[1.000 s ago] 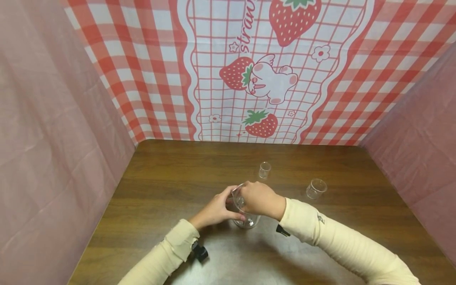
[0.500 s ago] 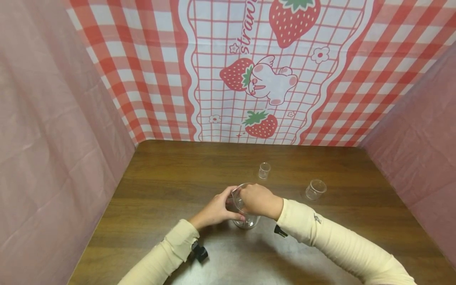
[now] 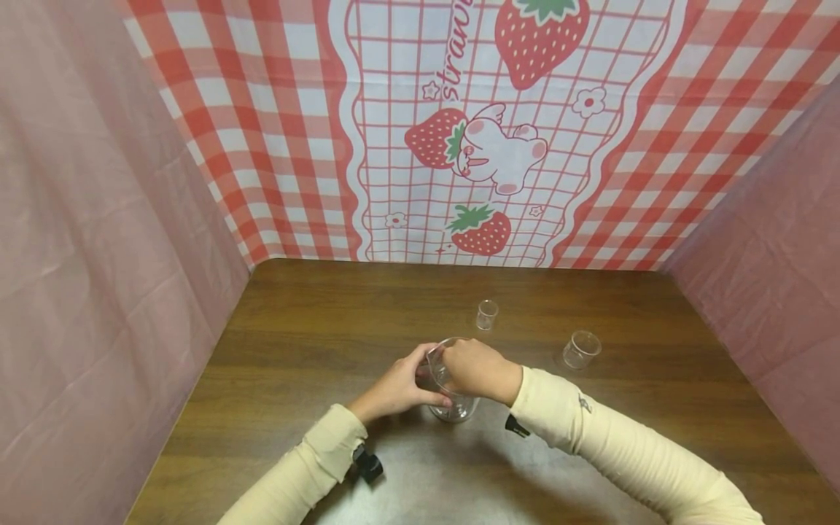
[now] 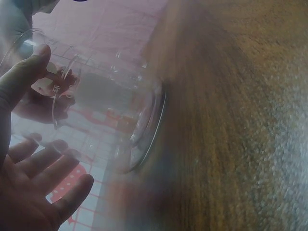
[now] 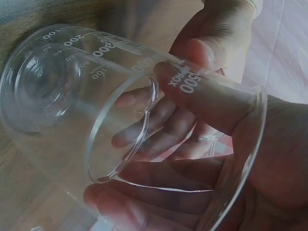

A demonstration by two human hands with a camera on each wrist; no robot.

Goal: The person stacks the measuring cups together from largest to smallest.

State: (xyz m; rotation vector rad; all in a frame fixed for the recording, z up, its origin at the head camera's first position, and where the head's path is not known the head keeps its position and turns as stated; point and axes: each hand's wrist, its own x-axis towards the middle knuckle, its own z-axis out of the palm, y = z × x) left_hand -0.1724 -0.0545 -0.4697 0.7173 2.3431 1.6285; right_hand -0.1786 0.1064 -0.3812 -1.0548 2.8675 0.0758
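Note:
My left hand (image 3: 394, 390) wraps its thumb and fingers around the side of a large clear glass beaker (image 3: 453, 413), which stands upright on the table. White numerals mark its wall in the right wrist view. A smaller glass beaker (image 5: 94, 89) sits inside it, its base close to the large one's bottom. My right hand (image 3: 479, 370) reaches down through the large beaker's mouth. Its thumb (image 5: 202, 94) and fingers (image 5: 144, 192) span the small beaker's rim from opposite sides, with the fingertips right at the glass.
A tiny glass beaker (image 3: 487, 315) stands behind the hands on the wooden table (image 3: 315, 313). Farther right is a low, wider beaker (image 3: 582, 349). Pink cloth (image 3: 118, 255) hangs at both sides, and a strawberry-patterned curtain (image 3: 394, 182) closes the back.
My right hand and forearm have shifted very slightly left and down over the large beaker, then stayed nearly still. The left hand has kept its place on the large beaker.

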